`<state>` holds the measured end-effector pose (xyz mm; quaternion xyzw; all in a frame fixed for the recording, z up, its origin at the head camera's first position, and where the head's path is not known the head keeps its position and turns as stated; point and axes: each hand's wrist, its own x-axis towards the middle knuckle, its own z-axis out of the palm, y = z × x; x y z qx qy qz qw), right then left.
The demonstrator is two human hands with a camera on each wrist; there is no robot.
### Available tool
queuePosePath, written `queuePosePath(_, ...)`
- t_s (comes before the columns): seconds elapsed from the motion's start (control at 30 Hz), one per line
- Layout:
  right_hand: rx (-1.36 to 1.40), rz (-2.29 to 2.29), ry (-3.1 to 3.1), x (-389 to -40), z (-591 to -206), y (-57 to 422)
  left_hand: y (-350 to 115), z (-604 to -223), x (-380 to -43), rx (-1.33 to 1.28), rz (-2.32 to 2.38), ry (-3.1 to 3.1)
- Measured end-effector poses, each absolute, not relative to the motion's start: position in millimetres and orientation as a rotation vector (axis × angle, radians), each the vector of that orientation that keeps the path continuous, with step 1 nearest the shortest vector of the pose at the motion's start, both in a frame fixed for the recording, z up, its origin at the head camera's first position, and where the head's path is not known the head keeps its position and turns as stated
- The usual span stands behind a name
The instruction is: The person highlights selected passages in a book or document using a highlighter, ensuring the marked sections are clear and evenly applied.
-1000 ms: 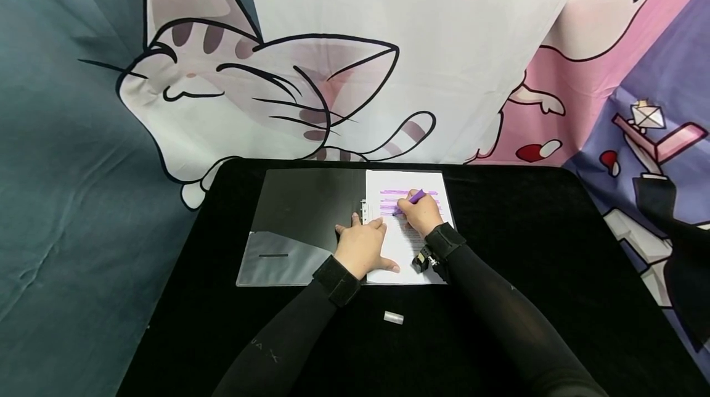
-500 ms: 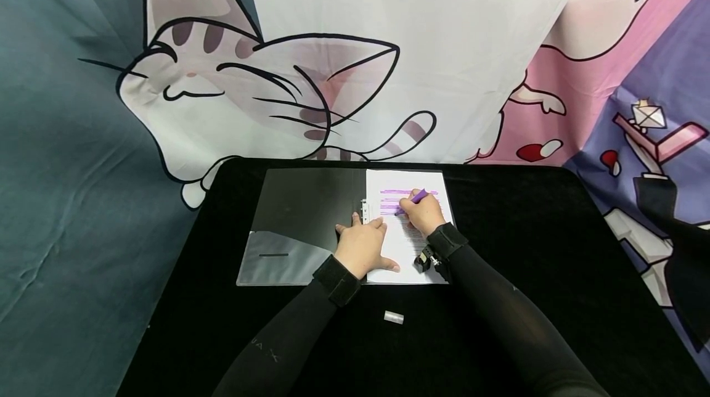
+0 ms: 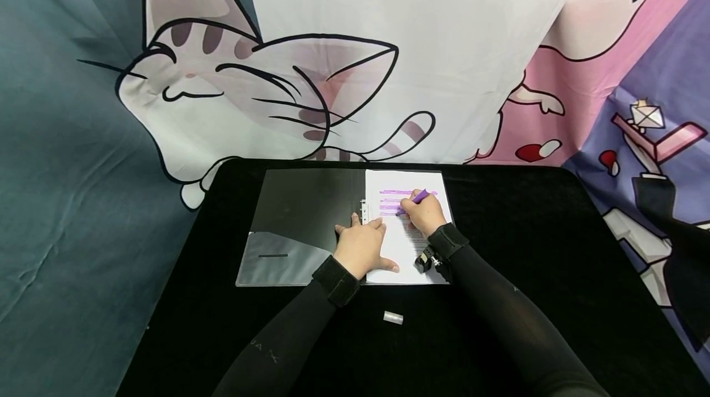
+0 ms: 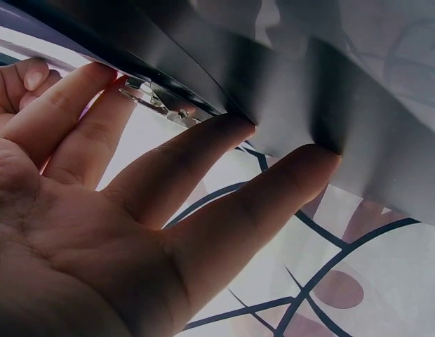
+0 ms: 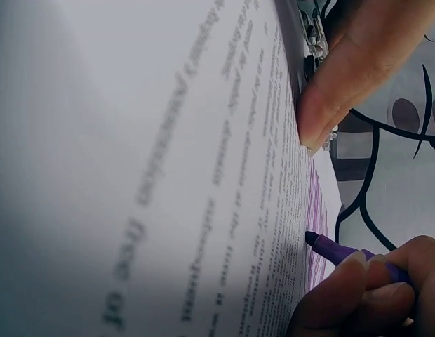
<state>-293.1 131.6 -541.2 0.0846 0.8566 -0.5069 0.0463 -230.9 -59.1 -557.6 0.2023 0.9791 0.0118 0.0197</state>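
Our right hand (image 3: 426,215) grips the purple marker (image 5: 337,251); our left hand (image 3: 359,248) lies spread over the folder (image 3: 310,200). Lines (image 3: 391,201) toward the surface's (image 3: 516,230) far edge are marked; nearer lines (image 3: 412,235) remain.

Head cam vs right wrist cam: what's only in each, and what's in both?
Only the head view: the small whitish cylinder on the black table, the clear pocket on the folder's left side, and both wristbands.

Only the right wrist view: legible though blurred print, such as "free of".

Both: the right hand gripping the purple marker, its tip at the page, the purple lines, the metal clip, and at least part of the left hand.
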Motion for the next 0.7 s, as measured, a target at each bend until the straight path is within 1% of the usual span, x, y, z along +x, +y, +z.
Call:
queuePosePath(0.1, 0.290, -1.525, 2.602, -286, -529, 128, -60, -564, -233, 0.630, 0.045, 3.048)
queuePosePath(0.23, 0.297, -1.505, 2.606, -286, -529, 130, -60, -569, -234, 0.627, 0.070, 3.051)
queuePosePath(0.43, 0.301, -1.507, 2.622, -301, -553, 139, -61, -568, -233, 0.625, 0.096, 3.040)
queuePosePath(0.5, 0.303, -1.508, 2.623, -301, -553, 140, -61, -560, -229, 0.624, 0.102, 3.034)
queuePosePath(0.63, 0.311, -1.498, 2.608, -288, -530, 132, -60, -533, -220, 0.620, 0.072, 3.006)
queuePosePath(0.7, 0.315, -1.485, 2.622, -285, -527, 131, -60, -523, -216, 0.614, 0.050, 2.987)
